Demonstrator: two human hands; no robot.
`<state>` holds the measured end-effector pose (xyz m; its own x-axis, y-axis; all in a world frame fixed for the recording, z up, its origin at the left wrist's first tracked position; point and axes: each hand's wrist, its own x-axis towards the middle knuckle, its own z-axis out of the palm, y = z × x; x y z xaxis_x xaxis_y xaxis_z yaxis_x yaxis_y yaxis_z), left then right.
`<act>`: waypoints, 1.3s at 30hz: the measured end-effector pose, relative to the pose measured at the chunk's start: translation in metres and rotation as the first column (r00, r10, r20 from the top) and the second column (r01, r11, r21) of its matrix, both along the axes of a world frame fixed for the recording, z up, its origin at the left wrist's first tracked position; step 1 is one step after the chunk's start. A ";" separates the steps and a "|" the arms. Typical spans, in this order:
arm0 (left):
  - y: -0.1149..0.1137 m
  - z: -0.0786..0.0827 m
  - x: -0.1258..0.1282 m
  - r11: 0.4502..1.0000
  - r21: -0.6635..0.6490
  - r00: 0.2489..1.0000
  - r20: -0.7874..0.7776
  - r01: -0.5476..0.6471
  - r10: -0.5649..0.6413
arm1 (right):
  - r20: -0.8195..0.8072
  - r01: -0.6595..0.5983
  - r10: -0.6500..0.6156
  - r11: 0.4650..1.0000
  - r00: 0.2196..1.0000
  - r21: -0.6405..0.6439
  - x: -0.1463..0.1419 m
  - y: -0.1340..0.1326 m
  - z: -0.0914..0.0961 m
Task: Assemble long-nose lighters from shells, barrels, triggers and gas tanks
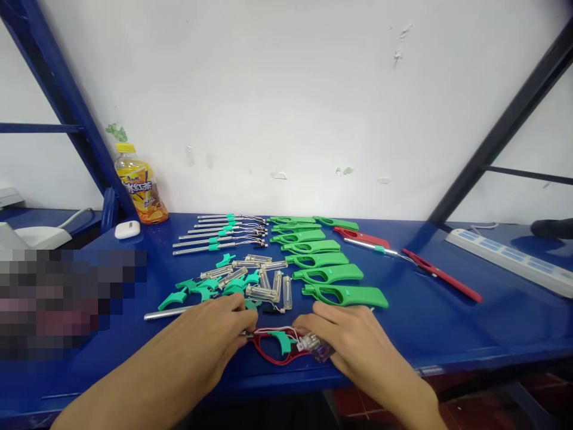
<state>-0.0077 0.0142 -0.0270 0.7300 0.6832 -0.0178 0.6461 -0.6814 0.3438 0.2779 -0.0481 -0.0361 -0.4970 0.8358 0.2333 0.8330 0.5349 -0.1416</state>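
Note:
My left hand (215, 337) lies near the front edge of the blue table (447, 322), fingers curled on a metal tube (163, 314) that juts out to its left. My right hand (349, 334) pinches a small clear part (316, 346) at the other end. Between the hands lies a red handle shell (273, 352) with a teal trigger (283, 340) and red and white wires. Just behind the hands sit a pile of teal triggers (197, 291) and clear parts (264, 278).
A row of green handle shells (326, 260) lies behind my right hand, with metal tubes (215, 234) to its left and red shells (443, 276) at right. A bottle of orange drink (141, 188) and a white case (127, 229) stand back left. A white power strip (510, 260) lies right.

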 end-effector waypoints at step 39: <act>0.005 0.012 0.002 0.996 0.010 0.994 -0.049 0.094 -0.093 | -0.219 0.063 -0.098 0.985 0.971 -0.160 0.007 -0.002 -0.014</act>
